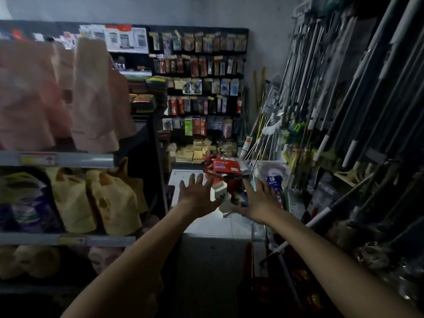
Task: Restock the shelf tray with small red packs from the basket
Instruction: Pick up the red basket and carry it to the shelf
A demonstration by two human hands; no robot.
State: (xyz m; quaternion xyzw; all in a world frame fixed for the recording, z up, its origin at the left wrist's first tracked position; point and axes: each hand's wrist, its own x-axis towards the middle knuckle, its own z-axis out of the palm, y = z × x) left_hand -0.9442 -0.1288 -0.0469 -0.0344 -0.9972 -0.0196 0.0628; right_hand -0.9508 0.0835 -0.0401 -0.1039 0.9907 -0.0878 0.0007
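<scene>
At the aisle's end, your left hand [197,195] and right hand [260,201], fingers spread and empty, reach toward the red packs [226,166]; the next move is probably a firm grasp.

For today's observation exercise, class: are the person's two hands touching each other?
Apart. The head view shows the left hand and right hand open, with a white box visible in the gap between them.

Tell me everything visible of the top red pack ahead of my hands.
The red pack is flat, rectangular, red with a pale label panel, print too blurred to read; it looks like glossy plastic. It lies tilted atop a heap of goods, beyond the left hand and right hand, touched by neither.
</scene>
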